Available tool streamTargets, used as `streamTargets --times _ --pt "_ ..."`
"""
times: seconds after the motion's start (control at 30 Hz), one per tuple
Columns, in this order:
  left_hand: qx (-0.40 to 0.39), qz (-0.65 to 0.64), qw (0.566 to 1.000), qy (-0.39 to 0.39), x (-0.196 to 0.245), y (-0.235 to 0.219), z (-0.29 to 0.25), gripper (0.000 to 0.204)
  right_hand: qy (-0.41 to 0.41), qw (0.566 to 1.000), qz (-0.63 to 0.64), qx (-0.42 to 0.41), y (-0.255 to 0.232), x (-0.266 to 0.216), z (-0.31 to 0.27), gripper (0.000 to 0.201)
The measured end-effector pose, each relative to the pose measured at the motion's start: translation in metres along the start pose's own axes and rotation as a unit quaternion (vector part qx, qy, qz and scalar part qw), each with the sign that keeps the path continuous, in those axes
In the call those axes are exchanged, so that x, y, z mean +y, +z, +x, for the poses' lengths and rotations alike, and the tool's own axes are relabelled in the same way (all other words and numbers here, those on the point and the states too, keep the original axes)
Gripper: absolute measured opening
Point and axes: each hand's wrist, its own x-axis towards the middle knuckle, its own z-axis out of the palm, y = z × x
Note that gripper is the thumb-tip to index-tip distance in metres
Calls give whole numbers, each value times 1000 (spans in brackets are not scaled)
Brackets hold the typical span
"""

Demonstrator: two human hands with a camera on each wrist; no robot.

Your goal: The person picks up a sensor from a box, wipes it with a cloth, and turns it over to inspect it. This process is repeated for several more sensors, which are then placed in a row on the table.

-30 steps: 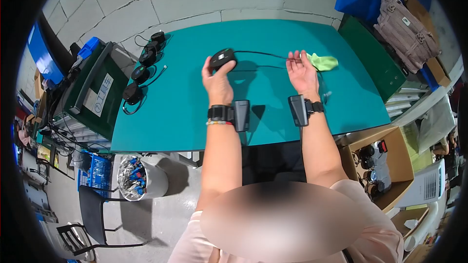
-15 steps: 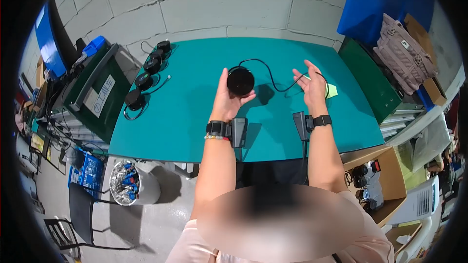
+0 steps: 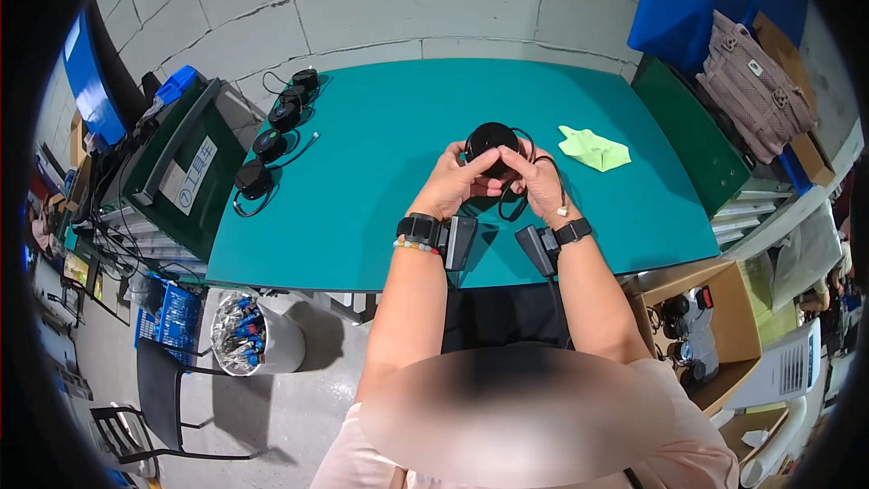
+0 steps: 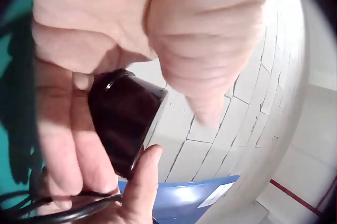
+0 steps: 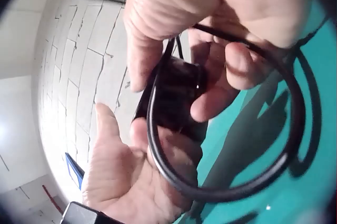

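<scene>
Both hands hold a round black puck-shaped device (image 3: 491, 136) over the table. In the head view my left hand (image 3: 450, 183) grips its left side, thumb across the face turned toward me. My right hand (image 3: 540, 190) grips the right side, its thumb nearly meeting the left one. The black cable (image 5: 226, 195) of the device loops around the right hand, and its small pale connector (image 3: 563, 212) hangs by the right wrist. In the left wrist view the glossy side (image 4: 124, 119) of the device shows between the fingers of both hands.
A light-green cloth (image 3: 595, 149) lies on the green table (image 3: 380, 127), right of the hands. Several similar black devices (image 3: 269, 144) with cables stand in a row along the left edge. An open cardboard box (image 3: 738, 330) sits at the lower right, a white bin (image 3: 285, 344) at the lower left.
The device has moved right and toward the middle, from the left hand alone into both hands. My right hand has come left from near the cloth, and the stretched cable is now looped.
</scene>
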Motion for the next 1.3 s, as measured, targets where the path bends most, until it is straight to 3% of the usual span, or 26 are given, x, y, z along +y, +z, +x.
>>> streamTargets --times 0.03,0.13,0.27,0.3,0.37,0.43,0.5,0.57,0.63,0.73,0.87,0.93,1.03,1.3 --pt "49 16 998 35 -3 1 2 53 1 1000 -3 8 -2 3 1 41" --pt "69 17 996 63 -1 0 2 53 42 999 8 15 5 -8 -3 51" --pt "94 79 986 115 0 1 3 49 23 999 41 5 2 -5 -1 59" --pt "93 78 986 115 2 0 4 49 26 999 30 1 3 -7 -1 60" --pt "92 51 994 27 5 -3 2 46 39 999 20 -1 4 -7 -7 61" --pt "94 72 992 31 7 0 -1 48 33 998 31 -33 4 -11 -6 61" --pt "69 -10 997 17 11 4 -4 52 29 998 42 -45 1 -9 -6 62" --pt "43 -8 999 16 6 -3 1 53 18 998 57 -36 -4 -2 0 60" --pt "-23 -129 991 7 2 -11 6 49 10 996 74 -45 -9 5 3 58" --pt "-54 -115 992 25 9 -6 -1 44 -11 989 132 -64 -11 2 4 52" --pt "-102 -110 988 40 9 -9 -4 42 -45 981 188 -17 -11 1 2 46" --pt "-108 -92 989 42 8 -9 -6 51 51 975 214 -20 -16 -6 -2 47" --pt "-74 -90 989 94 -1 -9 -1 56 102 984 142 -25 -15 -4 0 52" --pt "-13 -40 998 43 8 -2 -6 55 125 984 122 -34 -17 7 9 53"
